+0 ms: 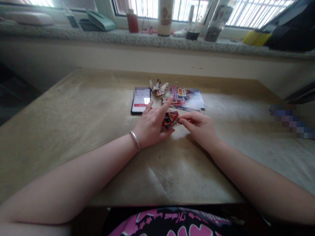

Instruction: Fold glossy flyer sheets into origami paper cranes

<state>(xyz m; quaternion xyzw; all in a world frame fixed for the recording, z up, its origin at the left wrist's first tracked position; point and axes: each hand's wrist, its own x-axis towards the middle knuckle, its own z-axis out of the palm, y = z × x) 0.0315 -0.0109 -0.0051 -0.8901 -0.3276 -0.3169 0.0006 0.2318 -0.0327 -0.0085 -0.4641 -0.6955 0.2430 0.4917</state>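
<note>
A small folded piece of printed paper (171, 118), red and multicoloured, lies on the table between my hands. Over its left side rests my left hand (154, 119), with the thumb along the near edge and the index finger stretched out across it. My right hand (197, 123) pinches the paper's right tip between thumb and index finger. Just beyond my left hand, several folded paper pieces (159, 88) sit in a loose group. A stack of glossy printed sheets (193, 98) lies to their right, and a phone (141, 101) with a lit screen lies to their left.
The wide tan table (86, 108) meets a wall at the back. On the speckled stone sill (137, 38) above stand a red bottle (133, 21), a tall pale bottle (164, 18), a jar and a green case (100, 21). A blurred object (292, 121) is at the table's right.
</note>
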